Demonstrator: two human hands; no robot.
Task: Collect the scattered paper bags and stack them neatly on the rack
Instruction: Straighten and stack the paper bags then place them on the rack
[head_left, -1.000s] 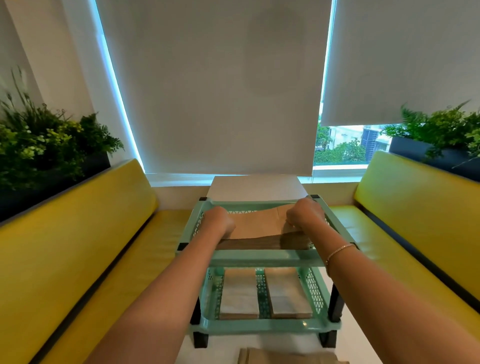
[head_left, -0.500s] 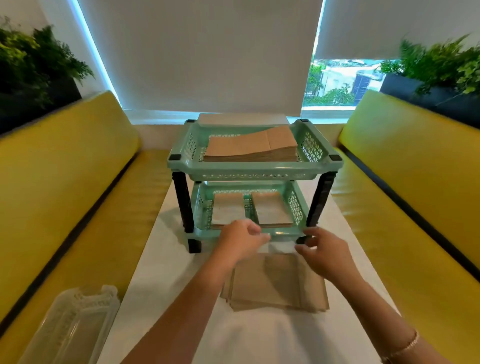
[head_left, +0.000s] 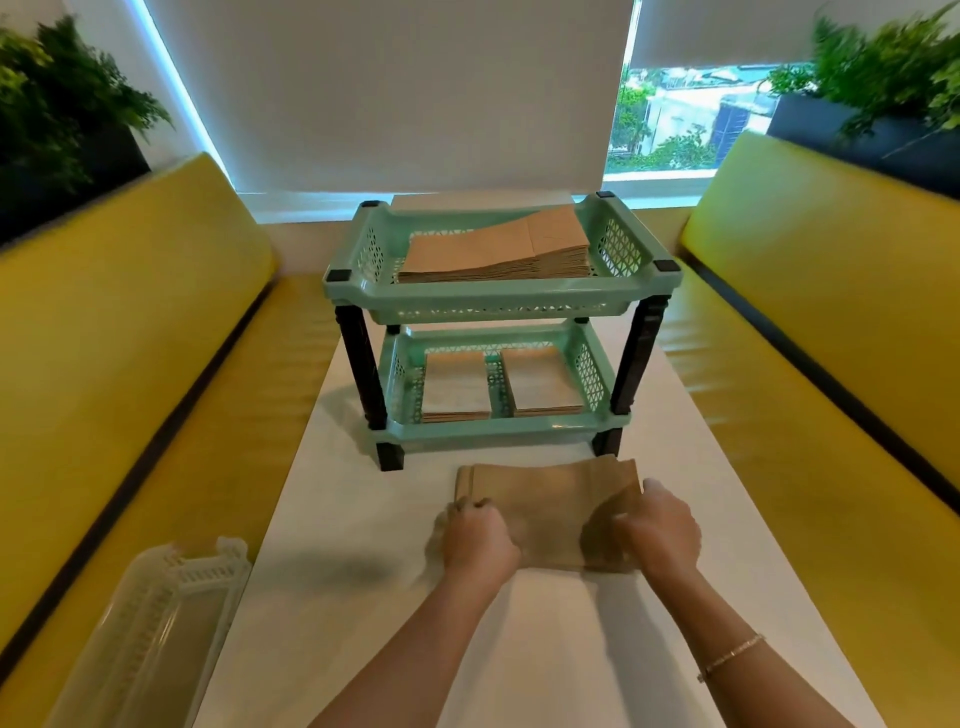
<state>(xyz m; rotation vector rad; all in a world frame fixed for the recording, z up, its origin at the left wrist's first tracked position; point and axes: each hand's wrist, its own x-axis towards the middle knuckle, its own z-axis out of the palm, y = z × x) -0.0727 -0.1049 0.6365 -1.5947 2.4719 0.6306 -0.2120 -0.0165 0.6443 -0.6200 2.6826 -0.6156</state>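
On the white table (head_left: 332, 519), front of centre: a small pile of flat brown paper bags (head_left: 545, 499), lying just before the rack (head_left: 501, 304) and not touching it.

Left hand (head_left: 478, 538): fingers curled, gripping the left edge of the pile. Right hand (head_left: 657, 530): fingers curled over the right edge of the pile, thumb toward the far corner; that side of the pile is lifted and bent. A thin bracelet (head_left: 730, 657) sits on the right wrist.

Rack: mint green, two tiers, black posts, standing on the table farther back.
- Upper tier: one stack of bags (head_left: 493, 249), lying flat, thicker on its right side, filling most of the tray.
- Lower tier: two stacks side by side, left stack (head_left: 456, 387) and right stack (head_left: 543, 382), a narrow gap between them.

Left of the table, near corner: a clear plastic lid or container (head_left: 150, 634), resting on the yellow bench (head_left: 130, 353); blurred, contents cannot be told.

Right of the table: a second yellow bench (head_left: 810, 322).

Behind the benches: green plants, left (head_left: 62, 98) and right (head_left: 883, 67). Far wall: white blinds (head_left: 405, 93), drawn low over a window.
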